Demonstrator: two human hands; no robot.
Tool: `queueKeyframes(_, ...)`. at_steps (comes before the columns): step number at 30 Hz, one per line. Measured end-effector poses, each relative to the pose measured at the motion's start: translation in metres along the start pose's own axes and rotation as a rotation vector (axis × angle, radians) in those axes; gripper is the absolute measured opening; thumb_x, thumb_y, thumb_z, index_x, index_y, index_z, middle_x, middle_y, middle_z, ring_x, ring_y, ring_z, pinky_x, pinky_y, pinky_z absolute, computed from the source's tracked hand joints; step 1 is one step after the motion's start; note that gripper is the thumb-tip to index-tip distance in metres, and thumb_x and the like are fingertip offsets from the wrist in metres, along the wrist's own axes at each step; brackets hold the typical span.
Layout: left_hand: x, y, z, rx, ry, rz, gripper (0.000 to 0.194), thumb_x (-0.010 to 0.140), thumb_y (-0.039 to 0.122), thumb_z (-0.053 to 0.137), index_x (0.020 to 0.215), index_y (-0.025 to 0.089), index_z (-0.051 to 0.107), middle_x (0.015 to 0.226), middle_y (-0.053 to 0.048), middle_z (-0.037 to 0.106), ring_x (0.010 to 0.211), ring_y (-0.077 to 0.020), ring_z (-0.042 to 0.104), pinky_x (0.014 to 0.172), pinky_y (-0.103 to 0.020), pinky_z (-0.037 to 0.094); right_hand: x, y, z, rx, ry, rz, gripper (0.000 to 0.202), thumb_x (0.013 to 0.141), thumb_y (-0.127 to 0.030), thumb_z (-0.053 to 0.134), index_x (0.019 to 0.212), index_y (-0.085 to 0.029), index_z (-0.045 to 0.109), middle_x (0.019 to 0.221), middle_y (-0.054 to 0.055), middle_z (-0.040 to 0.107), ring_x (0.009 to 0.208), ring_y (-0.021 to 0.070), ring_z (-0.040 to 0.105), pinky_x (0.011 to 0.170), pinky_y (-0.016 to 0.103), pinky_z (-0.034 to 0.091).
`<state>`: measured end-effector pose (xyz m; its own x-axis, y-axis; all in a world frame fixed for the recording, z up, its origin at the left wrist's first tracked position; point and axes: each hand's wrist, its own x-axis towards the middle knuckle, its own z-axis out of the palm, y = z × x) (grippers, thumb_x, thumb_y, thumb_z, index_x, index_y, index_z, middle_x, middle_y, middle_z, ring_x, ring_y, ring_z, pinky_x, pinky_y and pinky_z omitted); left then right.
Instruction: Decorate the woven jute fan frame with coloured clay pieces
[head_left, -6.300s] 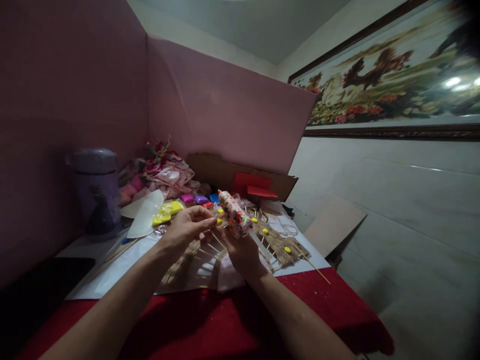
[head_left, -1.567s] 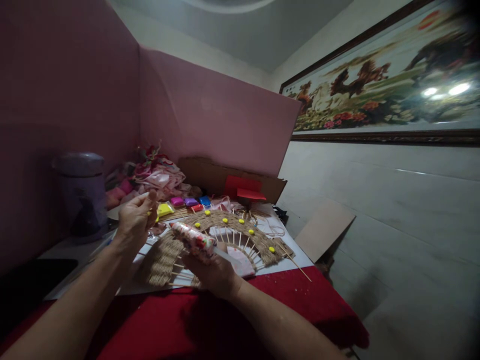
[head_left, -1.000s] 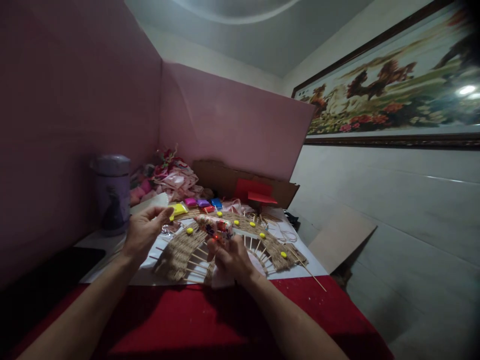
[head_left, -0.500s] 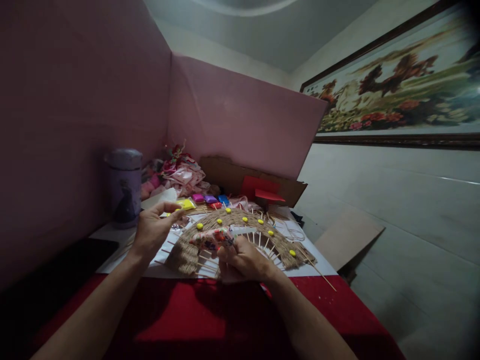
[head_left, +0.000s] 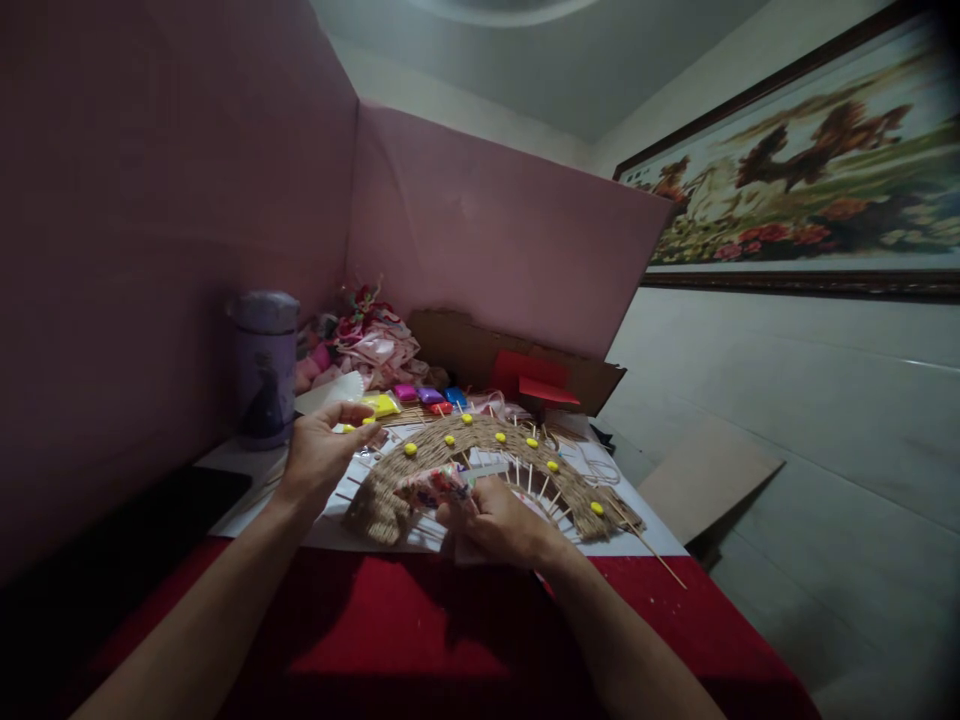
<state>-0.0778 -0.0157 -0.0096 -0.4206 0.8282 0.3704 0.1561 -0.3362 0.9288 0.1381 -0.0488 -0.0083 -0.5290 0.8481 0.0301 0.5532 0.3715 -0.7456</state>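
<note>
On the white sheet lies an arched, fan-like piece woven from brown twine (head_left: 469,432) over thin sticks, dotted with several flat yellow discs (head_left: 501,438). At its left side my left hand (head_left: 319,462) is raised, thumb and fingertips pinching a small yellow disc (head_left: 368,421). My right hand (head_left: 499,522) is closed around a floral-patterned glue gun (head_left: 435,486), held over the inner part of the arch. A translucent glue stick (head_left: 491,469) sticks out behind it to the right. The gun's tip points left; its grip is mostly hidden by my fingers.
Behind the arch lie a yellow packet (head_left: 382,404) and a blue packet (head_left: 455,396) among others. A lilac flask (head_left: 264,375) stands at the left. Pink fabric (head_left: 382,350) is heaped at the back, beside a cardboard piece (head_left: 450,335). Red cloth (head_left: 390,620) covers the table's front.
The view has swung slightly left, so everything sits a little farther right. Both hands keep their holds, and the glue gun stays nearly in place over the arch.
</note>
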Motion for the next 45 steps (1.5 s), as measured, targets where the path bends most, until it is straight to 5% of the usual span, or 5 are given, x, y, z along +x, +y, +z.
queueKeyframes(16, -0.0037, 0.0056, 0.0049, -0.103, -0.091, -0.043, 0.015, 0.063, 0.028, 0.066, 0.06, 0.014, 0.061, 0.05, 0.002, 0.054, 0.037, -0.0037, 0.029, 0.035, -0.019, 0.018, 0.0014, 0.0032, -0.0004, -0.073, 0.031, 0.021, 0.04, 0.079, -0.048, 0.047, 0.056, -0.017, 0.037, 0.056, -0.004, 0.032, 0.052, 0.0068, 0.027, 0.045, 0.02, 0.021)
queueKeyframes(25, -0.0029, 0.0029, 0.0057, -0.109, -0.119, -0.035, 0.015, 0.063, 0.028, 0.067, 0.059, 0.015, 0.061, 0.048, 0.002, 0.055, 0.035, -0.0037, 0.03, 0.033, -0.019, 0.018, 0.0004, -0.0011, 0.001, 0.041, 0.07, -0.024, 0.035, 0.078, -0.04, 0.05, 0.055, -0.017, 0.036, 0.054, -0.005, 0.032, 0.05, 0.0056, 0.025, 0.046, 0.019, 0.022)
queueKeyframes(34, -0.0043, 0.0056, 0.0039, -0.064, -0.098, -0.059, 0.02, 0.057, 0.032, 0.072, 0.06, 0.016, 0.062, 0.049, 0.002, 0.056, 0.037, -0.0055, 0.035, 0.036, -0.021, 0.021, -0.0002, 0.0003, -0.001, 0.174, 0.003, -0.045, 0.053, 0.074, -0.066, 0.048, 0.055, -0.018, 0.039, 0.047, -0.005, 0.032, 0.046, 0.0061, 0.027, 0.042, 0.02, 0.02)
queueKeyframes(45, -0.0011, -0.0023, 0.0023, -0.057, -0.076, -0.001, 0.032, 0.047, 0.033, 0.077, 0.069, 0.014, 0.062, 0.063, 0.001, 0.058, 0.054, -0.0097, 0.049, 0.047, -0.02, 0.034, -0.0008, 0.0035, -0.0001, 0.175, -0.039, 0.049, 0.062, 0.068, -0.078, 0.044, 0.051, -0.018, 0.037, 0.041, -0.005, 0.036, 0.036, 0.0048, 0.029, 0.035, 0.019, 0.02)
